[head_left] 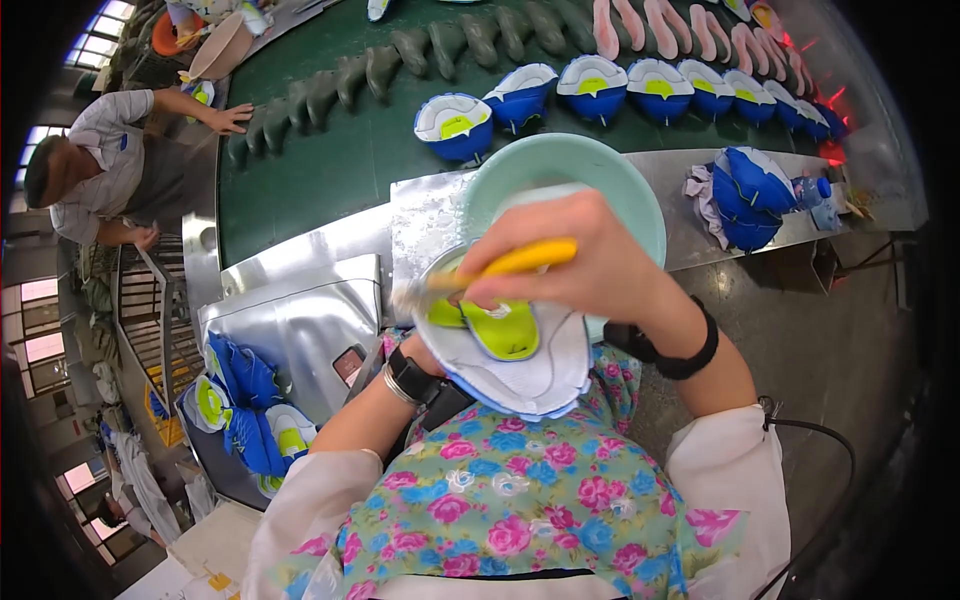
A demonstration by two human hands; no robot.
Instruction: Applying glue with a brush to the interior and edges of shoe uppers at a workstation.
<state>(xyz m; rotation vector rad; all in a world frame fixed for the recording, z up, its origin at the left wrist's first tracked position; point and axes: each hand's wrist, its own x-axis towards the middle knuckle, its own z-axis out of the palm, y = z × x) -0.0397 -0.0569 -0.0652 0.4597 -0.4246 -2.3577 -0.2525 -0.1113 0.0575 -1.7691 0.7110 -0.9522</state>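
A blue shoe upper [555, 365] with a white underside and a lime-green patch faces up in front of my apron. My left hand [423, 353] holds it from the left and below, its fingers hidden behind the upper. Closed around a brush with a yellow handle [535, 256], my right hand [575, 235] is over the upper's far part. The brush's pale bristles, blurred, are at the upper's left edge; contact is hard to tell. Just beyond, a pale green basin [640, 190] is partly covered by my right hand.
Beyond the metal ledge, a green belt [330, 190] carries dark green foot-shaped pieces [380, 72], pink sole-shaped pieces [667, 28] and several blue uppers [593, 88]. More uppers lie right [750, 195] and left [250, 430]. A phone [348, 365] sits left. Another person [125, 165] touches the belt.
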